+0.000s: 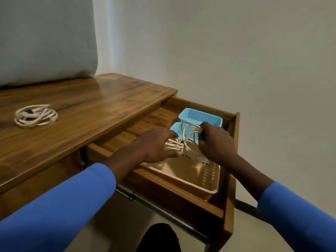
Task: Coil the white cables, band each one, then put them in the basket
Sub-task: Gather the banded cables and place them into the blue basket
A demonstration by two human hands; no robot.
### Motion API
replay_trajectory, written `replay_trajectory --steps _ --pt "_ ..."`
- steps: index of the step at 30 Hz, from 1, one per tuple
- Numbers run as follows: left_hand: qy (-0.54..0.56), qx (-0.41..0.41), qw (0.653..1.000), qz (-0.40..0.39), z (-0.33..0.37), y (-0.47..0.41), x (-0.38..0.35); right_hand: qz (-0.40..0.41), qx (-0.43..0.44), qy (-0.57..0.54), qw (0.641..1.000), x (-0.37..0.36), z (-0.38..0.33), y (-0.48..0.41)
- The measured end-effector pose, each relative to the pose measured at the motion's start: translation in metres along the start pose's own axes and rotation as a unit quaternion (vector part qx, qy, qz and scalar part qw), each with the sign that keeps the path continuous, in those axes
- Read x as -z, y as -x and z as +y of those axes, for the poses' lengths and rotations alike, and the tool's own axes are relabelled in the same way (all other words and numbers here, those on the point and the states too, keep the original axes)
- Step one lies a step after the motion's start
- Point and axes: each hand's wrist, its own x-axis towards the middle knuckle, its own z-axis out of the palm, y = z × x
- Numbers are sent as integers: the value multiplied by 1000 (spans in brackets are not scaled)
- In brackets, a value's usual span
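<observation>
Over the open drawer (231,160) both my hands hold a coiled white cable (189,132). My left hand (156,146) grips one end of the bundle. My right hand (214,139) grips the other end, and a dark band crosses the coil's middle. Below them sits a tan perforated basket (203,180). A second coiled white cable (35,115) lies on the wooden desk top at the left.
Two light blue mesh baskets (201,116) stand at the back of the drawer. The wooden desk top (87,110) stretches left, with a grey cushion-like block (45,37) at its back. A pale wall is to the right.
</observation>
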Motion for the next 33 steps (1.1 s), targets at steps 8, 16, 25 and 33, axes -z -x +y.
replay_trajectory --steps 8,16,25,33 --pt "29 -43 997 -49 -19 -14 -2 -3 12 22 1000 -2 1 8" --pt "23 -47 986 -159 -24 -18 -32 -141 -209 -221 942 -4 47 -98" --pt "-61 -53 978 -190 -16 -25 -40 -222 -94 -20 970 -60 56 -122" --pt "11 -30 986 -162 -18 -7 -5 -49 14 -7 999 -44 6 -101"
